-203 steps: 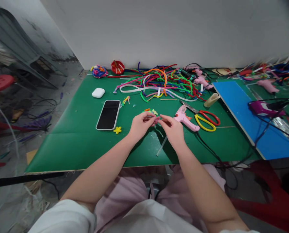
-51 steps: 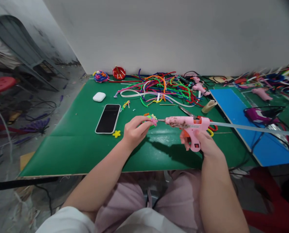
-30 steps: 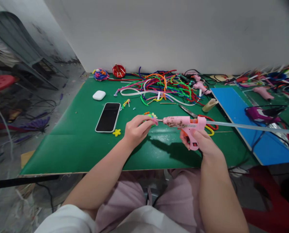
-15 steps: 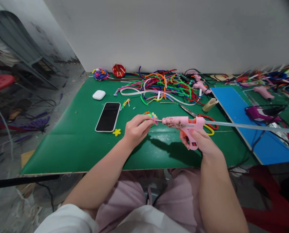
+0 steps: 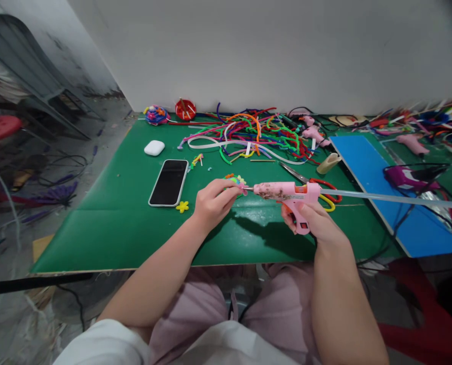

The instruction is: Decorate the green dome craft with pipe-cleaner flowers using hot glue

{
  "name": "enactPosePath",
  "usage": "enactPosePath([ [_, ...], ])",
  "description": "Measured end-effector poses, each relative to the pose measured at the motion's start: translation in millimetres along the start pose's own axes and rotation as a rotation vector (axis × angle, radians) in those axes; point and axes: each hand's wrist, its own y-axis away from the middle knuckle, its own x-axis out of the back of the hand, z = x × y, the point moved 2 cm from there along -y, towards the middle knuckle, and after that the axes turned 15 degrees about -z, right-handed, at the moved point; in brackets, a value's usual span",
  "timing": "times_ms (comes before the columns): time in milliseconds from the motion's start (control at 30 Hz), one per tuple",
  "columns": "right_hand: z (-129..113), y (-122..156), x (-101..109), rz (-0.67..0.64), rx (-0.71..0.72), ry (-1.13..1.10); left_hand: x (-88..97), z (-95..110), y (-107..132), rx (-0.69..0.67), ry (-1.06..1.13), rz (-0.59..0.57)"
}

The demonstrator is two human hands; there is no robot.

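Observation:
My right hand grips the handle of a pink glue gun, held level above the green table. A long clear glue stick juts out of its back to the right. The gun's nozzle touches a small pink piece pinched in the fingers of my left hand. Just behind that hand lie small colourful flower pieces.
A black phone, a white earbud case and a yellow flower lie to the left. A heap of coloured pipe cleaners fills the back. Red-and-yellow scissors, a blue board and more glue guns sit to the right.
Earlier both hands held the small piece and the glue gun lay on the table. My right hand picked it up; over the last second the nozzle has stayed on the piece.

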Motion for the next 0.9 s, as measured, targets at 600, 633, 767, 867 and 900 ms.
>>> enactPosePath([
  [600, -1.4, 0.1, -0.7, 0.004, 0.003, -0.004, -0.4, 0.4, -0.1, -0.011, -0.01, 0.009],
  [633, -1.3, 0.0, -0.5, 0.002, 0.004, -0.004, -0.4, 0.2, 0.1, -0.012, -0.01, 0.008],
  [767, -0.8, -0.2, -0.1, -0.001, -0.002, -0.006, -0.5, 0.0, 0.3, -0.018, -0.008, 0.004],
  [867, -2.0, -0.3, -0.1, 0.027, -0.021, 0.006, -0.5, 0.2, 0.1, -0.023, -0.005, -0.001],
  [900, -3.0, -0.4, 0.0, 0.055, -0.035, 0.019, -0.6, 0.2, 0.1, -0.024, -0.003, -0.008],
])
